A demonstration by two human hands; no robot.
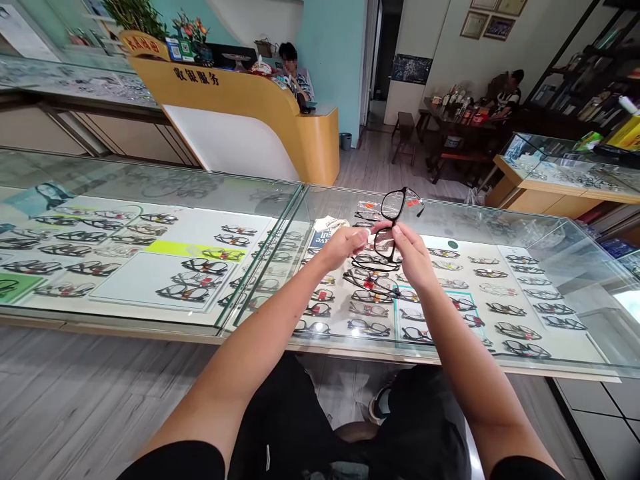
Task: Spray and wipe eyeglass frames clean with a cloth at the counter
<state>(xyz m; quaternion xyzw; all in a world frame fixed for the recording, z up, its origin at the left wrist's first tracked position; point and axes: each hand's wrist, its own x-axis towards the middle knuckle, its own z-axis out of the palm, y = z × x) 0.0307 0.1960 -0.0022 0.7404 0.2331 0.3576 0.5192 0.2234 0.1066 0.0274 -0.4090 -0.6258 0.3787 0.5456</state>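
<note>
Above the glass counter, my right hand (413, 257) pinches a pair of black-framed eyeglasses (393, 205), turned so that one lens stands above the other. My left hand (345, 245) is closed beside the lower lens, its fingertips close to the frame. A small whitish bit shows at those fingertips, too small to name. Just below the hands, another dark pair of glasses (375, 265) rests on the counter. Behind my left hand lie a crumpled pale cloth (330, 223) and a dark blue printed card (323, 239).
Many spectacle frames lie in rows inside the glass display counter (505, 308), which continues into a left case (135, 277). Beyond is a yellow and white service desk (240, 127) with a seated person. Another person sits at a dark table (457, 123). A further showcase (560, 173) stands right.
</note>
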